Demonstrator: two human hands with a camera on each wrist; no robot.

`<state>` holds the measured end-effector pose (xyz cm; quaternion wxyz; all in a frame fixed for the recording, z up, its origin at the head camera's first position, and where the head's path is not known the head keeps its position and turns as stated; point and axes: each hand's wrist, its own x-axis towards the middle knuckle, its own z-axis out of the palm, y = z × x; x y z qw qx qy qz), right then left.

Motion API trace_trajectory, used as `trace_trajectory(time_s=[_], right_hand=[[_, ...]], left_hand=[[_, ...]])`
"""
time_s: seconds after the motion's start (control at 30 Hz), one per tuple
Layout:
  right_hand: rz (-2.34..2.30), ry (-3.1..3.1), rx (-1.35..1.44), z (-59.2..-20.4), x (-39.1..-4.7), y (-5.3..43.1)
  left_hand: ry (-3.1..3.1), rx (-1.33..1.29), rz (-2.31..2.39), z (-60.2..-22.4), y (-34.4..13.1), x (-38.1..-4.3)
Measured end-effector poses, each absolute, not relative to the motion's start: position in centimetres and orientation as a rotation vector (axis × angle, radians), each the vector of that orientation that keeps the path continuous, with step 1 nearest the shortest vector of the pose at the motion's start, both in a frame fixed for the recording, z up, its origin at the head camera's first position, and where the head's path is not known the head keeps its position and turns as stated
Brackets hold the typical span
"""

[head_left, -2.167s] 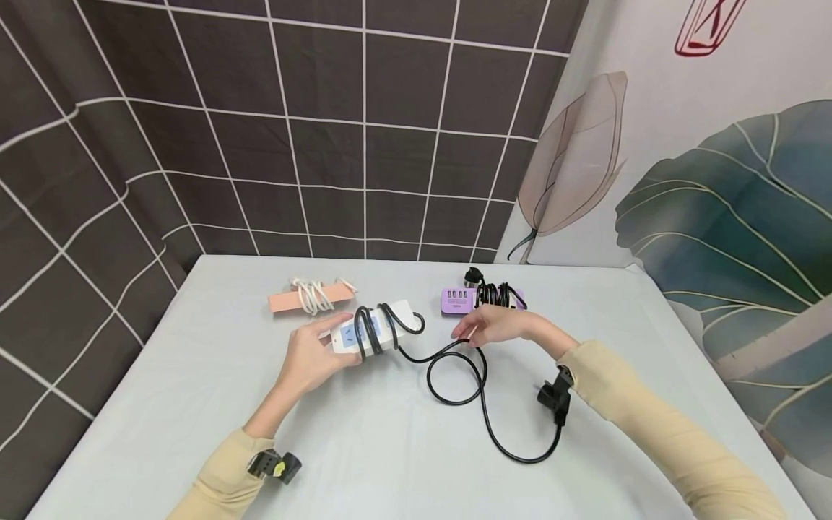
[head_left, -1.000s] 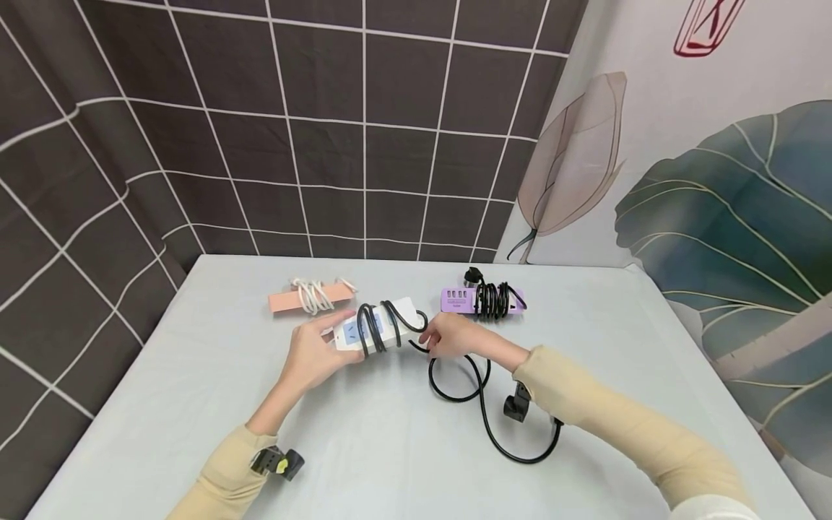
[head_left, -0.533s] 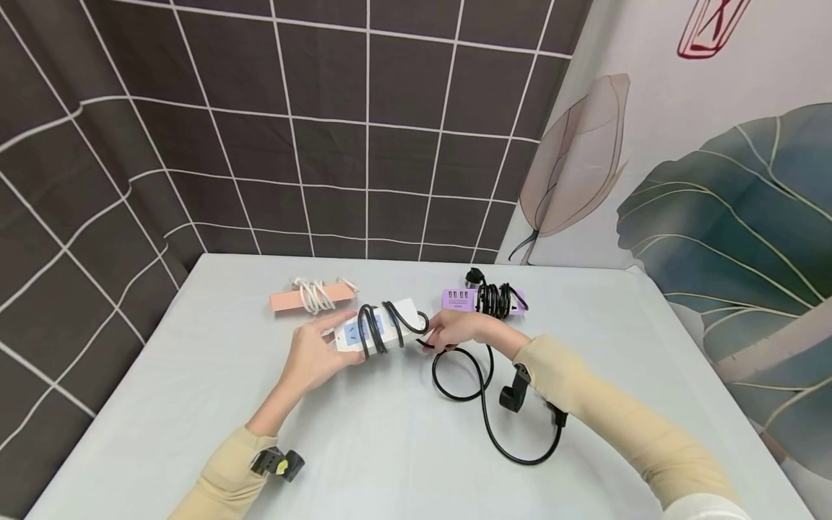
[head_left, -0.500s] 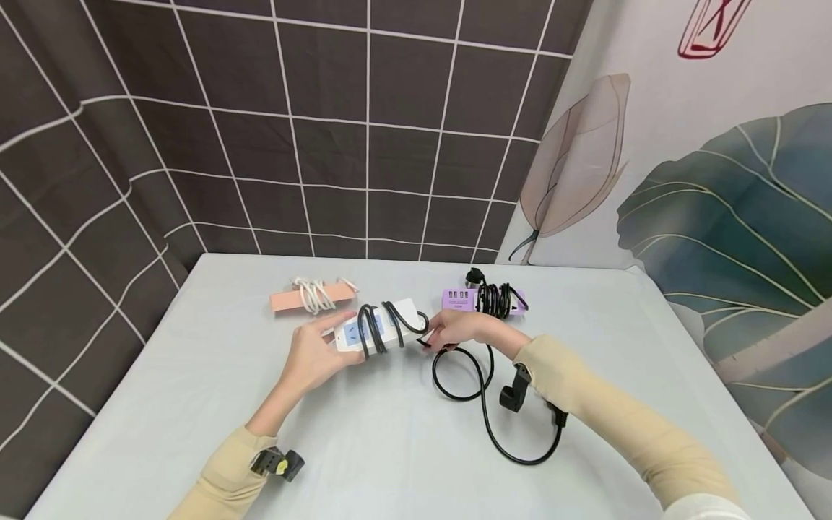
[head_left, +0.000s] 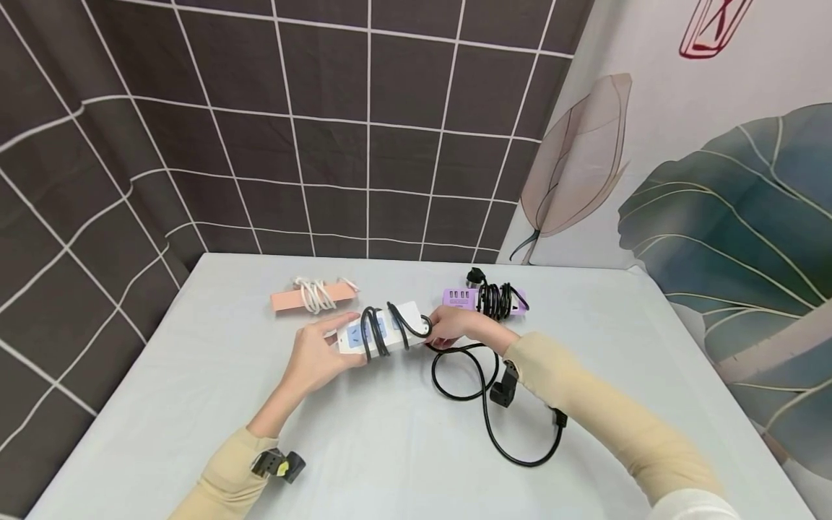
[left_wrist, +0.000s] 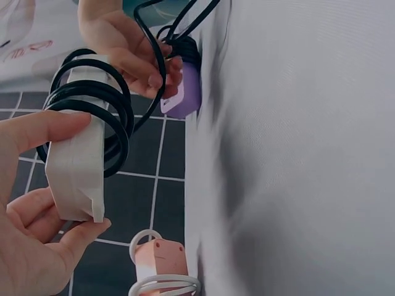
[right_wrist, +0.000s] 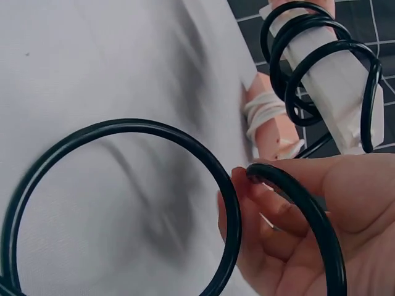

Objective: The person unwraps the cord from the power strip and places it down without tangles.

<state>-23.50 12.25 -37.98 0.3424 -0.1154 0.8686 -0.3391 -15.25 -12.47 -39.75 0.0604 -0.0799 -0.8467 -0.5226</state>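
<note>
In the head view my left hand [head_left: 318, 355] grips the left end of a white power strip [head_left: 393, 340], held tilted above the table. Its thumb and fingers clasp the casing [left_wrist: 75, 169] in the left wrist view. Several turns of black cord [left_wrist: 92, 92] wrap the strip loosely. At the strip's right end, my right hand [head_left: 455, 325] pinches the cord [right_wrist: 324, 237] with curled fingers, as the right wrist view shows. The loose remainder lies looped on the table, ending in a black plug [head_left: 560, 418] partly hidden by the right sleeve.
Behind the left hand lies a pink power strip [head_left: 284, 300] wound with white cord. A purple power strip [head_left: 458, 297] wound with black cord lies behind the right hand. The white-covered table [head_left: 364, 462] meets a dark grid-patterned cloth [head_left: 325, 152] at its back edge.
The right hand has come left along the cord to the strip's right end and lies a little behind it now. The left hand and strip have shifted slightly right.
</note>
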Motion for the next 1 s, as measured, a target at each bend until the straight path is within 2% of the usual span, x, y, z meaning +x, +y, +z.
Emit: trace_trajectory(time_s=[0.33, 0.67, 1.0], right_hand=[[-1.165, 2.116, -0.390, -38.9, -24.4, 12.3], [-1.276, 1.953, -0.318, -39.6, -24.1, 12.4], [-1.329, 2.111, -0.260, -39.8, -24.2, 12.5]], left_hand=[[-2.581, -0.218, -1.586, -40.0, -12.4, -15.0], [-2.590, -0.205, -1.593, -39.9, -12.3, -15.1], [-2.596, -0.211, -1.585, -40.0, -12.4, -15.1]])
